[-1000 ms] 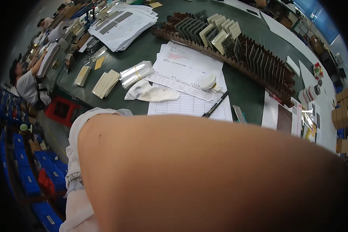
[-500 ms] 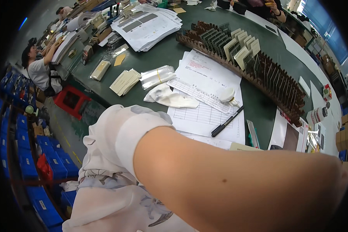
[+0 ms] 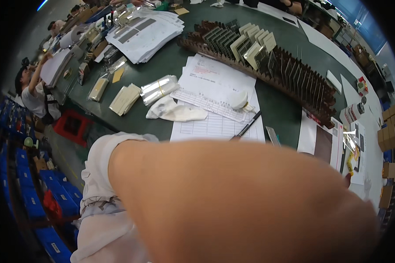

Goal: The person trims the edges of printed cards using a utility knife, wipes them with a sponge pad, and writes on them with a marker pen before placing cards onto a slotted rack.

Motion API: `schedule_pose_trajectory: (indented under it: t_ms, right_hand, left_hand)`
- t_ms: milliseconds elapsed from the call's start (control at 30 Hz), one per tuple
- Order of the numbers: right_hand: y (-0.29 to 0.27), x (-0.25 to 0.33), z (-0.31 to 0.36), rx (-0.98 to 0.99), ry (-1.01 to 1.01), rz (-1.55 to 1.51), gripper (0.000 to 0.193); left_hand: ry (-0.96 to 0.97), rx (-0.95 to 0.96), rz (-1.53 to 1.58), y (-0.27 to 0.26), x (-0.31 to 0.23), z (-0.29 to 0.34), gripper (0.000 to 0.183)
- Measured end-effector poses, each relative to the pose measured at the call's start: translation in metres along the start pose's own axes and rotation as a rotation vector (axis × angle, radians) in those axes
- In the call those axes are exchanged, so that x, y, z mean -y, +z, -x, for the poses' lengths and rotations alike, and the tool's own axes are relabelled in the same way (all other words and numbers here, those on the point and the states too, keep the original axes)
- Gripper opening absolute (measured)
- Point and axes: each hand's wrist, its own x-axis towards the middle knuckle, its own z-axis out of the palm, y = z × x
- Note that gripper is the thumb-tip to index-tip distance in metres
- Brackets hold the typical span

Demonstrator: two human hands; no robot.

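Note:
My left arm (image 3: 241, 193) stretches large and close across the lower picture, from a pale sleeve (image 3: 98, 162) at left to the lower right. Its hand is lost in blur and shadow by the right rim, so its fingers cannot be read. A dark fingertip (image 3: 347, 179) shows above the forearm, beside a small yellow object (image 3: 350, 163); whose hand it belongs to is unclear. No other part of my right hand can be made out. Beyond the arm lie printed sheets (image 3: 215, 81), a black pen (image 3: 249, 126) and a crumpled white cloth (image 3: 175, 110).
A brown slotted rack (image 3: 289, 90) holds several thin upright panels. Left of the sheets are a clear-wrapped bundle (image 3: 159, 89), a stack of cream cards (image 3: 124, 100) and a paper pile (image 3: 147, 37). A white bottle (image 3: 352, 113) stands right. Another person (image 3: 33, 90) sits far left.
My left arm has risen in the picture and now covers the pen's lower end. The view has shifted, moving the table items left and slightly up. A yellow object and fingertip now show at right.

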Motion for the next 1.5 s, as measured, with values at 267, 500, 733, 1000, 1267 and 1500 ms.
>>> schedule_pose_trajectory:
  t_ms: [267, 500, 733, 1000, 1267, 1500]
  right_hand:
    - [0.006, 0.016, -0.014, 0.239, -0.336, 0.121, 0.022]
    - [0.013, 0.013, -0.022, 0.233, -0.327, 0.184, 0.022]
    - [0.007, 0.007, -0.020, 0.211, -0.278, 0.233, 0.018]
    - [0.008, 0.009, -0.019, 0.196, -0.213, 0.294, 0.018]
    - [0.001, -0.007, -0.023, 0.211, -0.177, 0.280, 0.018]
    - [0.012, 0.004, -0.021, 0.219, -0.250, 0.300, 0.016]
  left_hand:
    - [-0.172, 0.116, -0.721, -0.076, 0.115, 0.013, 0.019]
    - [-0.899, -0.195, -0.551, -0.189, 0.274, 0.050, 0.070]
    - [-0.939, -0.381, -0.541, -0.203, 0.329, 0.028, 0.084]
    - [-0.756, -0.579, 0.116, -0.203, 0.353, -0.001, 0.072]
    - [-0.808, -0.747, 0.250, -0.200, 0.373, -0.014, 0.082]
    - [-0.791, -0.695, 0.224, -0.198, 0.364, -0.010, 0.069]
